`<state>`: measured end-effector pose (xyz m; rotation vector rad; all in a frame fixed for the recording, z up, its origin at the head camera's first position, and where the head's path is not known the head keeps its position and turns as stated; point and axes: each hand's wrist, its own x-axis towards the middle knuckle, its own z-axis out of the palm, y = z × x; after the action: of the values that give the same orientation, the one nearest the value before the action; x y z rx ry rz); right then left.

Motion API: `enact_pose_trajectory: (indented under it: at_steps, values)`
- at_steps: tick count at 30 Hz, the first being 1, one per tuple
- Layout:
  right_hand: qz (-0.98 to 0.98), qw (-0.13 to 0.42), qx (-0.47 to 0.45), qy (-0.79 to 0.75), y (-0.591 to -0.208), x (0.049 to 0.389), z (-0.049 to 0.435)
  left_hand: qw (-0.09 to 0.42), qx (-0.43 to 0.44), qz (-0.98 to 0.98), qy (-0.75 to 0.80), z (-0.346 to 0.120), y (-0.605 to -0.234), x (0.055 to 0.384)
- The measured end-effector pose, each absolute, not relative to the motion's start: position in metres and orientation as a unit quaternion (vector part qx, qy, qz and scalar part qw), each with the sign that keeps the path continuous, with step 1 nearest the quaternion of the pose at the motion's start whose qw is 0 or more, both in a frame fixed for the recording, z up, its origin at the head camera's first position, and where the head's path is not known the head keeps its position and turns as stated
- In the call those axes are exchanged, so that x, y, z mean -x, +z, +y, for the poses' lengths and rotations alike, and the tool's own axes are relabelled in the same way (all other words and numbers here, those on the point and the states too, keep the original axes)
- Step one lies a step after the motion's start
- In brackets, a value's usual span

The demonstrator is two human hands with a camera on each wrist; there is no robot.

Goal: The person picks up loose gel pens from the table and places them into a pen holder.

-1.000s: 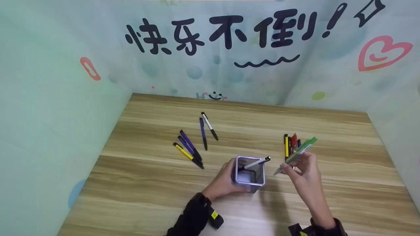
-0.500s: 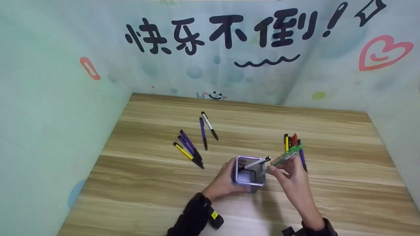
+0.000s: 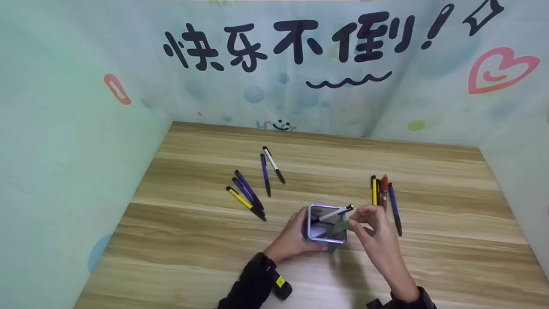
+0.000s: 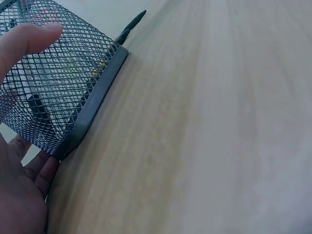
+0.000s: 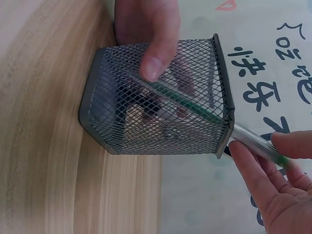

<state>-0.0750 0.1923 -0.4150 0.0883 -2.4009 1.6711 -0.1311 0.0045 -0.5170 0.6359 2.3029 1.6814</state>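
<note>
A square metal mesh pen holder [image 5: 170, 131] stands on the wooden table, and my left hand [image 3: 294, 238] grips it from the left side. In the right wrist view the left thumb [image 5: 155, 66] presses against the mesh. Inside leans a white pen [image 3: 336, 213] with a black end, its top sticking out over the right rim. My right hand [image 3: 377, 231] pinches a clear green pen [image 5: 256, 141] near its upper end, at the rim. Most of that pen's length is down inside the holder, showing through the mesh.
Right of the holder lie a yellow-and-black pen [image 3: 374, 191], a red pen [image 3: 384, 193], a dark one between them, and a purple pen [image 3: 395, 210]. On the left are a yellow pen [image 3: 244, 201], several purple pens [image 3: 266, 174] and a white pen [image 3: 273, 163]. A printed cloth backdrop [image 3: 240, 94] rises behind.
My right hand has moved left from beside the right-hand pens to the holder's rim, lowering the green pen into it. The left hand and the holder have stayed put.
</note>
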Motion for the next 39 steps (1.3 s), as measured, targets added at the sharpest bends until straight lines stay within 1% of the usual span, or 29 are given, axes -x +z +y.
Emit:
enact_pose_trajectory:
  at_steps: [4,15,25,30,34,39]
  values:
    - [-0.824,0.117,-0.037,0.554,-0.417,0.075,0.191,0.112,-0.213,0.784,0.572,0.005,-0.516,0.131]
    - [-0.835,0.111,-0.023,0.538,-0.417,0.076,0.192,0.110,-0.214,0.778,0.581,0.004,-0.515,0.130]
    - [-0.833,0.135,-0.021,0.536,-0.417,0.078,0.200,0.112,-0.213,0.788,0.567,0.003,-0.514,0.130]
    - [-0.845,0.143,-0.001,0.514,-0.420,0.082,0.211,0.115,-0.213,0.787,0.568,0.003,-0.513,0.130]
    - [-0.876,0.120,0.025,0.466,-0.425,0.088,0.225,0.117,-0.214,0.786,0.568,0.003,-0.513,0.129]
    - [-0.907,0.044,0.051,0.415,-0.435,0.095,0.247,0.119,-0.212,0.785,0.570,0.003,-0.515,0.130]
